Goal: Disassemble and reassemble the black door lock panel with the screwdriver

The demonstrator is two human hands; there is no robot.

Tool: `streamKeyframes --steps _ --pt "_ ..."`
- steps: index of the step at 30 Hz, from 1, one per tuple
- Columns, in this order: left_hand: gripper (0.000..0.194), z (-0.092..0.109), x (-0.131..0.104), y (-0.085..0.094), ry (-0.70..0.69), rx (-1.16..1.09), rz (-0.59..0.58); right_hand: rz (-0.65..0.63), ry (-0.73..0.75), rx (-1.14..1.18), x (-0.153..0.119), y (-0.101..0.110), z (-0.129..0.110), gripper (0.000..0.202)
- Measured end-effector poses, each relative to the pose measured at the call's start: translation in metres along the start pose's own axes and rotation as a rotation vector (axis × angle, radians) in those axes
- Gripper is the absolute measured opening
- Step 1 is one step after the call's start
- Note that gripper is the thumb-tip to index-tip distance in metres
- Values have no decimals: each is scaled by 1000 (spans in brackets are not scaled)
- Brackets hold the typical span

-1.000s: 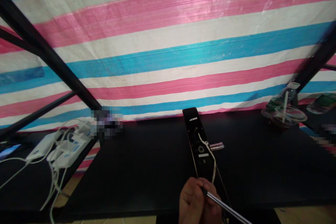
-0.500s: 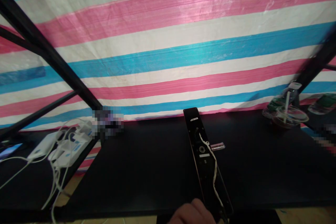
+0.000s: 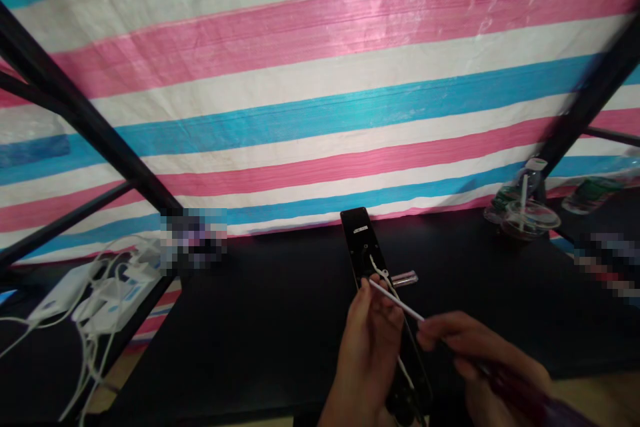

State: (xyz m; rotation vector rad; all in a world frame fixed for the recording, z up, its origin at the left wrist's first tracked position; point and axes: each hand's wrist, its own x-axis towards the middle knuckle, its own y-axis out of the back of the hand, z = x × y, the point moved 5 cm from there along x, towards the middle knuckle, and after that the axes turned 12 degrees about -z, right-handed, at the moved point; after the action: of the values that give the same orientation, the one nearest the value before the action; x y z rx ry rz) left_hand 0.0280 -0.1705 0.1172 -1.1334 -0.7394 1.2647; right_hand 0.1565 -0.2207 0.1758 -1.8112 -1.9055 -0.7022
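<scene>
A long black panel [image 3: 361, 240] with a white cable [image 3: 379, 268] along it lies on the black table, its far end towards the striped sheet. My right hand [image 3: 480, 347] is closed round a screwdriver with a pale shaft [image 3: 400, 301] and a dark red handle [image 3: 520, 393]. The shaft points left and away, over the panel. My left hand [image 3: 370, 333] is above the panel's middle, its fingers closed at the screwdriver's tip. What those fingers pinch, if anything, is too small to make out. Both hands hide parts of the panel and cable.
A small clear packet [image 3: 404, 278] lies just right of the panel. Plastic bottles and a clear cup with a straw [image 3: 530, 220] stand at the back right. White power strips and cables [image 3: 113, 300] crowd the left table. Black metal posts [image 3: 100, 127] slant up on both sides.
My left hand has moved up over the panel's middle. My right hand has come into view with the screwdriver, whose tip now meets the left fingers. The view has shifted slightly.
</scene>
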Motion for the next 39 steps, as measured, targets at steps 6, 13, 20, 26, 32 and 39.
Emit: streamKeyframes --steps 6,13,20,26,32,39 --pt "40 60 62 34 -472 978 191 100 64 -99 106 18 57 10" --pt "56 45 96 62 -477 1269 172 -63 -16 -229 169 6 117 24" --pt "58 42 98 69 -488 1290 153 -104 -22 -273 180 -6 129 22" --pt "56 42 95 64 -497 1287 143 -118 -27 -313 181 -8 132 19" --pt "58 42 95 64 -489 1295 146 -168 -39 -269 201 -13 129 10" --pt "60 42 99 74 -490 1220 157 -278 -70 -172 226 -33 133 11"
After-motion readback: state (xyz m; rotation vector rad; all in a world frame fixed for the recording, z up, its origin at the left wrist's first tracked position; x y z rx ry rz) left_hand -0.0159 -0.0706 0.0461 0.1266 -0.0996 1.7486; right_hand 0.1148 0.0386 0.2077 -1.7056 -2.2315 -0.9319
